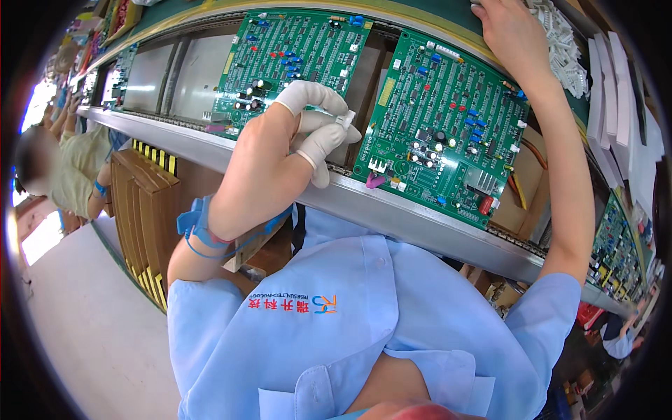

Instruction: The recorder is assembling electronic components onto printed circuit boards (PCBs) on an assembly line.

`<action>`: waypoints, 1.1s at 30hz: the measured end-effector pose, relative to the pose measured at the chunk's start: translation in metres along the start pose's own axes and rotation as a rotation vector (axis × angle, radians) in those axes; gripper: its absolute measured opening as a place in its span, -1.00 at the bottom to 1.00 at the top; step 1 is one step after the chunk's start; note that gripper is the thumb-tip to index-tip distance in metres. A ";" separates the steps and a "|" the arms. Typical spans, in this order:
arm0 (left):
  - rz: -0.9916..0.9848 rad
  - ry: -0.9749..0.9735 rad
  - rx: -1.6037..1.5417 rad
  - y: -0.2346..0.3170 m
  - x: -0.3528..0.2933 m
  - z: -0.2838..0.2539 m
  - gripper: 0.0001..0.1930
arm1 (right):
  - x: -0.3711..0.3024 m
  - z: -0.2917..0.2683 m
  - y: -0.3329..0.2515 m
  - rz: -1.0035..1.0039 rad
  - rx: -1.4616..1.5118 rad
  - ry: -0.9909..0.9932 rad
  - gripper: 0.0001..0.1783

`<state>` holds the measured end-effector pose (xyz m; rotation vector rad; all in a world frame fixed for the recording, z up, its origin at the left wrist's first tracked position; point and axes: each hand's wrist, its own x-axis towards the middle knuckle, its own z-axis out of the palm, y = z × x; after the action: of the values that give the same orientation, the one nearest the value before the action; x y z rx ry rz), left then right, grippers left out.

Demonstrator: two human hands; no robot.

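My left hand (283, 143), with white finger cots on its fingers, pinches a small white plastic connector (346, 118) over the gap between two green circuit boards. Right of it lies a populated circuit board (402, 129) with blue, red and black parts and a white header near its lower left corner. Beyond the hand, to the left, a similar circuit board (241, 73) sits on the same rails, partly covered by my fingers. My right hand (516, 40) reaches past the far right corner of the nearer board, beside a heap of white connectors (560, 49). Its fingertips are cut by the upper edge.
A metal conveyor rail (392, 204) runs along the near side of the boards. White strips (610, 91) stand at the far right. Brown cartons (143, 199) with yellow edges are at left, near another person (77, 150). A blue wrist strap (198, 218) circles my left wrist.
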<state>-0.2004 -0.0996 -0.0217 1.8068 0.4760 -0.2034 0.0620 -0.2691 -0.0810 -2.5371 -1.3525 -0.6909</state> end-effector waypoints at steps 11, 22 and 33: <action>0.022 0.110 0.540 -0.012 0.004 0.027 -0.86 | 0.004 0.006 0.003 -0.149 -0.076 0.054 -0.93; 0.080 0.091 0.712 -0.010 0.015 0.032 -0.79 | 0.001 0.009 0.013 -0.181 0.013 0.148 -0.90; 0.136 0.002 0.850 -0.010 0.018 0.028 -0.81 | 0.004 -0.009 0.007 0.041 0.227 -0.107 -0.86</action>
<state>-0.1854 -0.1205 -0.0452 2.6583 0.2734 -0.3428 0.0665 -0.2734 -0.0713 -2.4419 -1.3235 -0.3739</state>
